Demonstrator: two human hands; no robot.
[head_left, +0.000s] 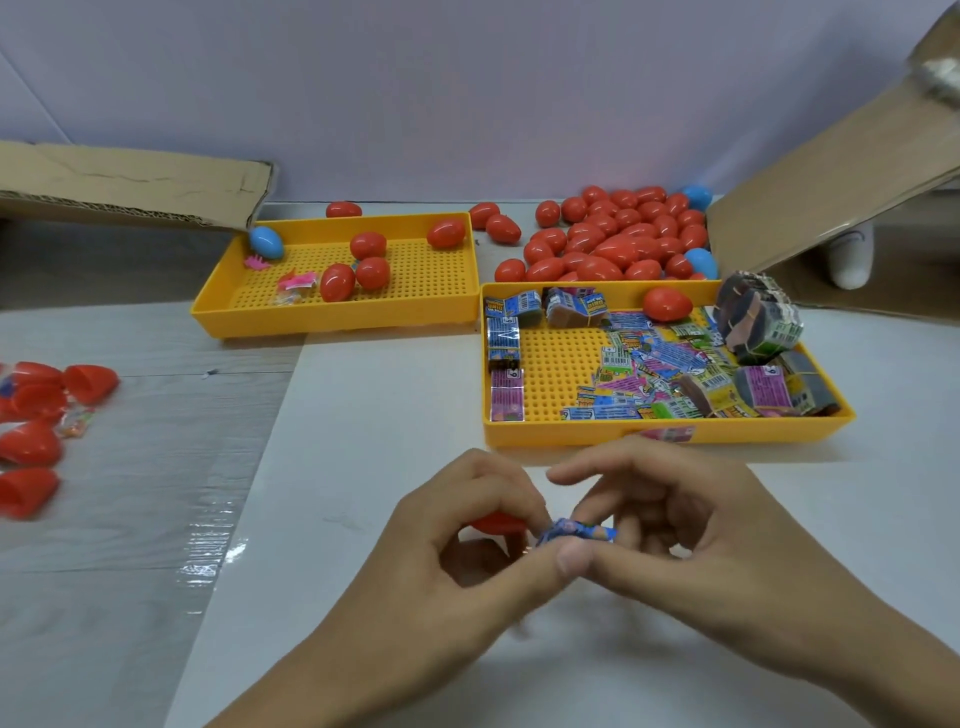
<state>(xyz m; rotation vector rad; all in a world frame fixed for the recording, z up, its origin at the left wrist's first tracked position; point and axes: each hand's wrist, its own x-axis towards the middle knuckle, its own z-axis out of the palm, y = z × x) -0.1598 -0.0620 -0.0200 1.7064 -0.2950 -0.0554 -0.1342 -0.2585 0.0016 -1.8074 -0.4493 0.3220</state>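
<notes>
**Operator:** Item location?

**Technician:** The folded leaflet is held low and centre over the white table. It sits between both hands, near the front wall of the near tray of loose leaflets.

**Operator:** Finger state?

**Technician:** Left hand: fingers curled, thumb and forefinger pinching the leaflet's left end. A red shell half sits tucked behind those fingers (gripped or merely resting on the table, I cannot tell). Right hand: forefinger raised and loosely extended, remaining fingers curled in, thumb pressing at the leaflet's right end from below.

**Operator:** Handling properties?

**Technician:** Judged to be thin printed paper: near weightless, soft and quick to crease. It is likely to tear at a fold if pulled apart, and the glossy print may slip under dry pads.

**Operator:** Recommended hold?

**Technician:** Pinch the opposite short ends, pads flat on the folded faces and thumbs beneath. Apply light force, and roll or fold rather than tug. The shell half looks like rigid, smooth plastic, so hold it round the outside of the rim.
</notes>
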